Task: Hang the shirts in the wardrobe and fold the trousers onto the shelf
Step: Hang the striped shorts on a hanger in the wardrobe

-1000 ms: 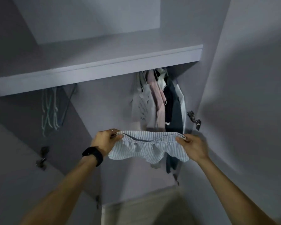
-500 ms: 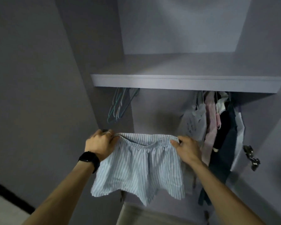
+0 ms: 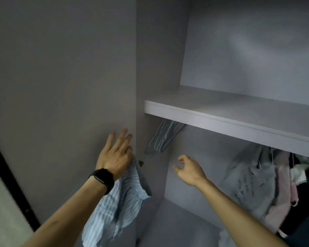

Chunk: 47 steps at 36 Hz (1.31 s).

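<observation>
Blue-white striped shorts (image 3: 114, 207) hang at the near left, below the left hand (image 3: 115, 154), bunched and dangling in front of the wardrobe's side panel (image 3: 78, 86).

Left hand: three fingers spread straight up along the panel. The waistband looks pinched at the thumb side, under the ringed finger (image 3: 129, 150); the thumb itself is hidden. Right hand (image 3: 189, 170): loosely curled, holding nothing, in mid-air below and just right of the empty hangers (image 3: 163, 138).

Handling, my read:
- Light and thin, fully limp, no stiffness. Drapes wherever it's unsupported.
- Not fragile and not slippery; the gathered elastic waistband gives good purchase.
- A one-point hold lets it collapse into a wad, as it is now.
- Best hold is the waistband at both side ends, which spreads it flat for folding. Then fold leg over leg, halve it, and carry it supported from below up to the shelf (image 3: 221, 120).
- The shelf sits high and to the right, so a loose fold could fall open on the lift.

Writing:
- The grey hung shirt (image 3: 248, 184) at the right carries dark printed lines, too blurred to read.
- The pink garment (image 3: 282, 193) beside it shows no label.
- Black wrist watch (image 3: 103, 178): no brand visible.
- No tag is visible on the shorts.
</observation>
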Each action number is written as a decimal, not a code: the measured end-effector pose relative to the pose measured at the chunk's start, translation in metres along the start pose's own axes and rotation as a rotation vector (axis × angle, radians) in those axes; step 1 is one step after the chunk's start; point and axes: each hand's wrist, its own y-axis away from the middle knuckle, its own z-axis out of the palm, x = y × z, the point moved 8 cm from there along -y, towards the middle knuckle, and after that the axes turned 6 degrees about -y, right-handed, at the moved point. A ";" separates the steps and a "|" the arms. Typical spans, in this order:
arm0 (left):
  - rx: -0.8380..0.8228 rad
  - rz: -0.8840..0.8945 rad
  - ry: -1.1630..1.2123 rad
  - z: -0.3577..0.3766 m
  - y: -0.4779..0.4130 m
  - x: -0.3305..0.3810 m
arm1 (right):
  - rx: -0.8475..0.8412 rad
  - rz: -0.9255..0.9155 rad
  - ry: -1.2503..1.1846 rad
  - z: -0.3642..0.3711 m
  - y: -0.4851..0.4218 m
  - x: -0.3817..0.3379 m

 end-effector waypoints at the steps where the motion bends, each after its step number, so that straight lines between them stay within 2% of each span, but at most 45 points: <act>1: -0.025 -0.020 -0.048 0.009 -0.001 -0.004 | -0.001 -0.003 -0.022 0.000 -0.010 -0.005; 4: 0.009 -0.073 -0.066 0.021 0.002 -0.020 | -0.019 -0.012 -0.069 0.010 -0.040 -0.015; 7: 0.216 -0.041 -0.053 0.029 0.010 -0.024 | -0.017 -0.001 -0.114 0.026 -0.064 -0.018; 10: 0.365 -0.030 -0.089 0.034 0.015 -0.025 | 0.050 0.012 -0.187 0.039 -0.090 -0.015; 17: 0.509 -0.125 -0.322 0.055 0.011 -0.032 | 0.243 0.091 -0.399 0.080 -0.148 0.008; 23: 0.558 -0.108 -0.402 0.065 0.009 -0.030 | 0.408 0.119 -0.565 0.088 -0.197 0.021; 33: 0.525 -0.089 -0.396 0.074 0.006 -0.025 | 0.378 0.145 -0.540 0.101 -0.208 0.014; 36: 0.514 -0.091 -0.388 0.076 0.007 -0.023 | 0.434 0.180 -0.554 0.086 -0.194 0.009; 40: 0.499 -0.083 -0.367 0.077 0.011 -0.024 | 0.500 0.253 -0.364 0.048 -0.179 0.017; 47: 0.400 -0.067 -0.262 0.079 0.015 -0.025 | 0.474 0.234 -0.229 -0.004 -0.124 0.030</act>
